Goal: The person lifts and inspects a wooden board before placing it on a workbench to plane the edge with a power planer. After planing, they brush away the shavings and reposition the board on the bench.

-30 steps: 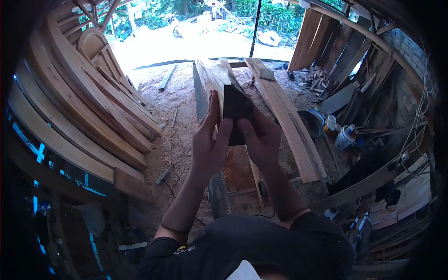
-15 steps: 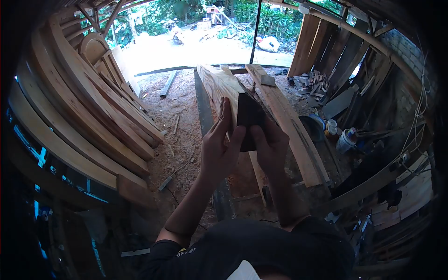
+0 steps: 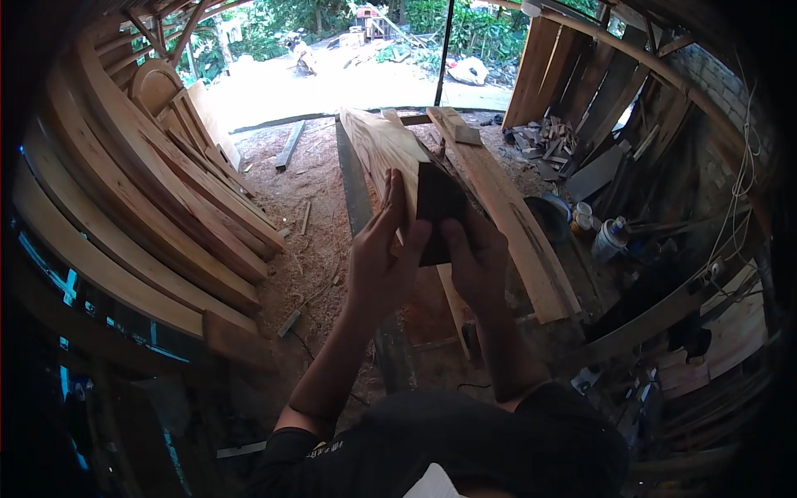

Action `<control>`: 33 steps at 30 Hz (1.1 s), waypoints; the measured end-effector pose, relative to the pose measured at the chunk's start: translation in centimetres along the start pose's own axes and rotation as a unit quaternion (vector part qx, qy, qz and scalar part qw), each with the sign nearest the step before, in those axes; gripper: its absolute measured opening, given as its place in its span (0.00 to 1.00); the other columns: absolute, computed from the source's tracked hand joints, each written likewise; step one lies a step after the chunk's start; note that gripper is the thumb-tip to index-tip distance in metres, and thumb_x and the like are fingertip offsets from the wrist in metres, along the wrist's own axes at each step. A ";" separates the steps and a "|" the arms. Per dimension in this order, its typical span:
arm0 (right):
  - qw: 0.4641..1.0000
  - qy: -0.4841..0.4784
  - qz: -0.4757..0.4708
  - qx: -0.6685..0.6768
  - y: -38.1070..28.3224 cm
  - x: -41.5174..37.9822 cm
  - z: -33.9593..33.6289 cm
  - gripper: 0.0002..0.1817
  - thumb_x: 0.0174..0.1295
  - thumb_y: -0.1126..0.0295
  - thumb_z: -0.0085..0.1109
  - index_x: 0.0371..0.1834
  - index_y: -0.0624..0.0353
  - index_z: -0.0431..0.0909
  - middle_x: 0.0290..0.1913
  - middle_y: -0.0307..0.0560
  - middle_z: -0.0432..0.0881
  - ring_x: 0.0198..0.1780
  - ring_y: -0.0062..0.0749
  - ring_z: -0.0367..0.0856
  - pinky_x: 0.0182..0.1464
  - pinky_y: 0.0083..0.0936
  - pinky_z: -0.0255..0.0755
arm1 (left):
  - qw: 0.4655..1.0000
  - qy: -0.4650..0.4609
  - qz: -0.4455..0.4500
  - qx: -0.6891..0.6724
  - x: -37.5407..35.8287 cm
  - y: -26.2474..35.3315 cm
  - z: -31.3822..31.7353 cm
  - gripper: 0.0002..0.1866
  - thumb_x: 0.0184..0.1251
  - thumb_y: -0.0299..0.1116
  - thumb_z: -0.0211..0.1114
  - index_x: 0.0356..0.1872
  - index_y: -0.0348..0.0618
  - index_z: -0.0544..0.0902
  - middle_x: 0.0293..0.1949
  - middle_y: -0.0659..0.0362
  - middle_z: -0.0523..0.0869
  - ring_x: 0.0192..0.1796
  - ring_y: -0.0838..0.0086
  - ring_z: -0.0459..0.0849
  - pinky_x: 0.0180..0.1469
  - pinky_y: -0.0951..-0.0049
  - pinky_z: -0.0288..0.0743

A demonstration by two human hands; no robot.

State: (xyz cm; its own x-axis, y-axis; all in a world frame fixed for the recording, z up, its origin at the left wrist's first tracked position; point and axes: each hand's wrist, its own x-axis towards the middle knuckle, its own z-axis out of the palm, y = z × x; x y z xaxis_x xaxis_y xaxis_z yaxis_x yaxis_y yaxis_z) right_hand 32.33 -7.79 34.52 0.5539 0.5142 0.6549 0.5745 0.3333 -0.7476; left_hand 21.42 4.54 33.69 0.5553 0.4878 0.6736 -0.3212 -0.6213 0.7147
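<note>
In the head view a thick wooden beam [image 3: 383, 139] points away from me, with its dark end face [image 3: 440, 203] towards me. My left hand [image 3: 378, 245] grips the left side of that end, fingers stretched along the pale grained side and thumb on the end face. My right hand [image 3: 481, 261] holds the right side, its thumb close to the left thumb; its other fingers are mostly hidden behind the beam. The near end is held up above the wooden supports. To the right of it lies a long plank [image 3: 515, 224] with a small wood block [image 3: 467, 135] on its far end.
Tall boards [image 3: 149, 183] lean along the left wall. A dark rail [image 3: 353, 174] runs under the beam. Wood scraps [image 3: 544, 141] are piled at the back right, near a paint-stained container [image 3: 610, 239]. Shavings cover the floor [image 3: 290, 216]. Cables [image 3: 743, 166] hang at the right.
The whole view has shifted slightly, so the scene sits a little further left and up. Both hands keep the same hold on the beam.
</note>
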 end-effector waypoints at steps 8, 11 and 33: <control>0.999 -0.046 0.002 -0.014 1.0 -3.7 -0.9 0.31 0.76 0.73 0.66 0.81 0.65 0.72 0.51 0.54 0.93 0.53 0.25 0.90 0.57 0.28 0.83 | 0.997 -0.067 -0.040 -0.009 -3.9 -0.5 -0.8 0.39 0.81 0.30 0.65 0.86 0.29 0.59 0.82 0.33 0.68 0.84 0.49 0.68 0.80 0.59 0.68; 0.995 -0.077 0.005 -0.060 3.2 -7.1 -1.7 0.38 0.71 0.74 0.70 0.85 0.63 0.68 0.45 0.56 0.92 0.47 0.30 0.92 0.51 0.31 0.84 | 0.994 -0.097 -0.041 0.000 -7.4 -1.7 -0.8 0.42 0.79 0.28 0.65 0.87 0.30 0.56 0.85 0.33 0.62 0.87 0.48 0.61 0.83 0.58 0.63; 0.926 -0.312 0.188 -0.100 22.4 -36.4 -3.2 0.49 0.57 0.81 0.75 0.86 0.64 0.65 0.52 0.63 0.91 0.45 0.52 0.93 0.47 0.39 0.86 | 0.891 -0.141 -0.411 -0.130 -37.8 -14.9 5.0 0.53 0.87 0.70 0.33 0.88 0.24 0.44 0.89 0.34 0.51 0.91 0.49 0.49 0.88 0.59 0.45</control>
State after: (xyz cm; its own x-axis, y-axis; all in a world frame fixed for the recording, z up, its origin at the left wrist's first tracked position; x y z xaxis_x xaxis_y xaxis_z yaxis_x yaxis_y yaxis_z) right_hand 26.91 -21.58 -5.73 0.3171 0.9416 0.1136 0.5461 -0.0834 -0.8335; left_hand 9.07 -7.73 -3.35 0.8443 0.5158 -0.1452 0.1366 0.0549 0.9891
